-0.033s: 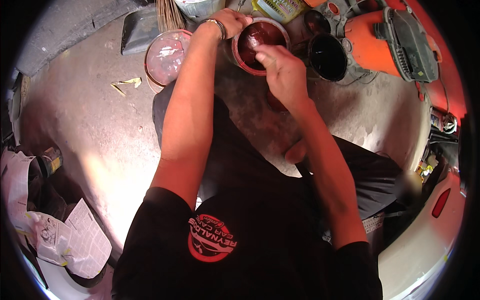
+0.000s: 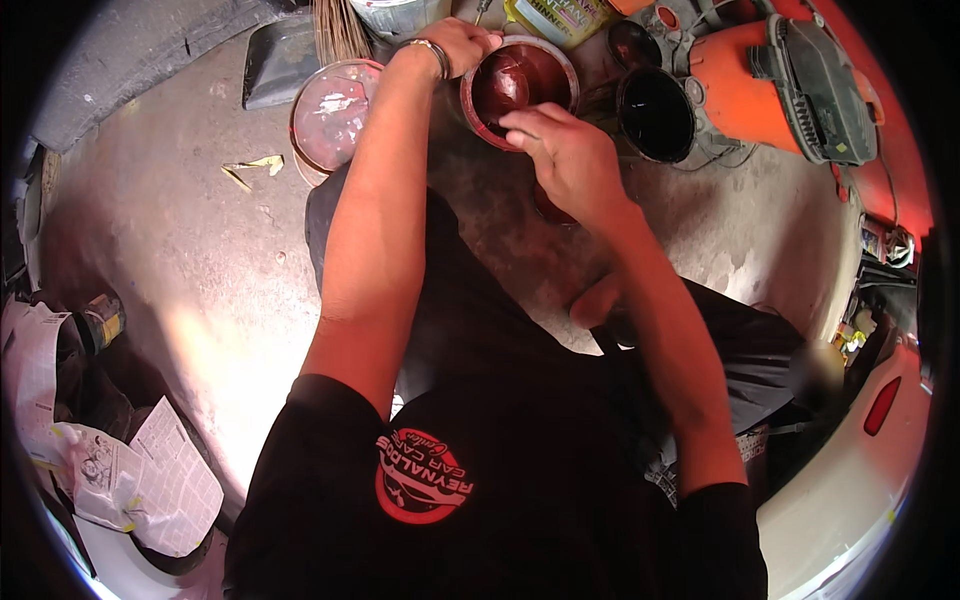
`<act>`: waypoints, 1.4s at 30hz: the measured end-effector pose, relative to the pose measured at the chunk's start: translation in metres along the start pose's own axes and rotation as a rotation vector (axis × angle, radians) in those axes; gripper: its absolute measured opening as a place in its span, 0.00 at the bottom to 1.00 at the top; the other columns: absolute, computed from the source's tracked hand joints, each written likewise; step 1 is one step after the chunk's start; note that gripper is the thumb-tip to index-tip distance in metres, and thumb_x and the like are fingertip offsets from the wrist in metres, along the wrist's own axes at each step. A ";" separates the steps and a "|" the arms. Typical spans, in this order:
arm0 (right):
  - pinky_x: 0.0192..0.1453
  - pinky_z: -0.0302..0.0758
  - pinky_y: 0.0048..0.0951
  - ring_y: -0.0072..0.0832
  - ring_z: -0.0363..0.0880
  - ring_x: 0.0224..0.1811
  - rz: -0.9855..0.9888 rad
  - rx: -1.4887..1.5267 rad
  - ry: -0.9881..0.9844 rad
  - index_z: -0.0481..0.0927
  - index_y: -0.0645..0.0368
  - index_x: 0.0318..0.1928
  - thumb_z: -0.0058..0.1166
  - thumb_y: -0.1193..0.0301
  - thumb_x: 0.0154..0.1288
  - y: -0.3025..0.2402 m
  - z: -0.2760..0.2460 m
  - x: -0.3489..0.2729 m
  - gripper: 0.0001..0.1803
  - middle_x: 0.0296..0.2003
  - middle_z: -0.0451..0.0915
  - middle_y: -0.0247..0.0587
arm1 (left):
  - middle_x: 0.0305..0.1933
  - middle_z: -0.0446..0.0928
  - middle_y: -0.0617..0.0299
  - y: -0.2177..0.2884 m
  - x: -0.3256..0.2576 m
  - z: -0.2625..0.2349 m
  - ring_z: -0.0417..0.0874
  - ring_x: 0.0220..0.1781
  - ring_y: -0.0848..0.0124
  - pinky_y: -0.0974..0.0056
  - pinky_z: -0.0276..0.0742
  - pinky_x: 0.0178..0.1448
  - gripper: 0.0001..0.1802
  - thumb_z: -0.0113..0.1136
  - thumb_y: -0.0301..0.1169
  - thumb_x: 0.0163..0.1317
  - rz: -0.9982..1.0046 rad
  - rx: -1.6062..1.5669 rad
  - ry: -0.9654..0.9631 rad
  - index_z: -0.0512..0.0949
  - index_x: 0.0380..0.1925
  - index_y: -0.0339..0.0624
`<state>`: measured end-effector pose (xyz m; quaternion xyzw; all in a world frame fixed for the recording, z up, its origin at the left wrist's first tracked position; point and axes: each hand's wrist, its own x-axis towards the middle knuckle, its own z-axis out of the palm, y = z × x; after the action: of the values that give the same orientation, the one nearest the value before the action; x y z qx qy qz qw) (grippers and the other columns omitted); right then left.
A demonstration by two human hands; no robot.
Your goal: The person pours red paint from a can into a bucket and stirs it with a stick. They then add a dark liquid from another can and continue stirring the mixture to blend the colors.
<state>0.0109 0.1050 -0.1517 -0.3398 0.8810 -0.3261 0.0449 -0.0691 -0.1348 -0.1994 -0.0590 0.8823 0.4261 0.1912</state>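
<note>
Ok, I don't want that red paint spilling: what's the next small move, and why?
Probably steady the open paint can before anything else: the left hand grips its far rim, the right hand sits at its near rim, and red liquid shows inside.

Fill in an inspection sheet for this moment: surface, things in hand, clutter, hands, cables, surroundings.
Surface: bare concrete floor, stained and dusty.
Things in hand: open can holding dark red liquid, standing on the floor; a round lid smeared with red lies to its left.
Clutter: black round container right of the can, grey dustpan, broom bristles, yellow scraps, crumpled newspaper.
Hands: left hand grips the can's far rim, a wristband on the wrist; right hand rests over the near rim, what it pinches cannot be told.
Cables: thin cord by the orange machine.
Surroundings: white car body panel at lower right.
</note>
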 end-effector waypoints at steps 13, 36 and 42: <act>0.47 0.83 0.38 0.43 0.88 0.45 -0.078 -0.203 -0.269 0.88 0.49 0.52 0.60 0.65 0.74 0.014 -0.039 0.011 0.11 0.47 0.86 0.39 | 0.56 0.89 0.51 0.009 -0.002 0.001 0.89 0.57 0.59 0.58 0.81 0.63 0.30 0.60 0.60 0.74 -0.011 0.045 -0.020 0.85 0.64 0.54; 0.46 0.81 0.32 0.31 0.88 0.38 0.410 0.136 0.101 0.90 0.53 0.53 0.63 0.63 0.75 0.057 -0.042 -0.017 0.13 0.37 0.89 0.45 | 0.43 0.89 0.51 0.029 -0.018 0.019 0.89 0.26 0.62 0.57 0.87 0.39 0.32 0.57 0.53 0.77 -0.121 0.028 -0.038 0.74 0.72 0.45; 0.43 0.79 0.33 0.33 0.86 0.33 0.386 0.144 0.136 0.91 0.54 0.51 0.64 0.61 0.75 0.054 -0.039 -0.017 0.13 0.31 0.88 0.44 | 0.45 0.89 0.53 0.032 -0.021 0.017 0.88 0.24 0.63 0.58 0.86 0.38 0.33 0.58 0.53 0.77 -0.107 0.005 -0.043 0.73 0.73 0.45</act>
<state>-0.0191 0.1668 -0.1566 -0.1381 0.9051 -0.3959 0.0709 -0.0531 -0.1025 -0.1772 -0.0964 0.8747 0.4141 0.2327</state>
